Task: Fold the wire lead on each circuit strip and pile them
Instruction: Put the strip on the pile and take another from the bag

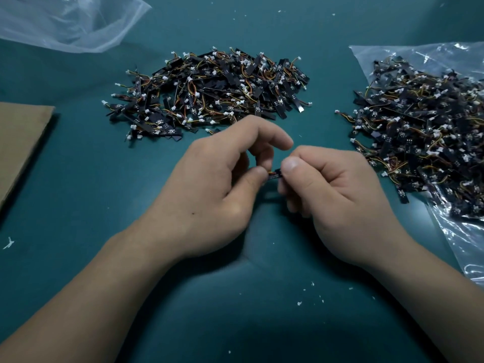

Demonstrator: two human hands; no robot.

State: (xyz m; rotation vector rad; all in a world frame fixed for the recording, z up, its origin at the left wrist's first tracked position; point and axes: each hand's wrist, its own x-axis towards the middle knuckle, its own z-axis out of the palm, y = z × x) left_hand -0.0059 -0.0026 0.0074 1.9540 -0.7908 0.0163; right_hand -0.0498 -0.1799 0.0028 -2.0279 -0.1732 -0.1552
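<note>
Left hand (pixel 209 184) and right hand (pixel 337 195), just short of the central pile (pixel 209 93), pinch one probably featherlight circuit strip (pixel 278 173) in curled fingers, its pliant wire lead (pixel 272 175) likely best gripped near the board.

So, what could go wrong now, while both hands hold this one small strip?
1. The left hand and right hand pinch the strip only at the fingertips; it may slip, or the wire may kink sharply.
2. The centre pile and the right pile on the plastic bag look alike, so a strip could land in the wrong one.
</note>
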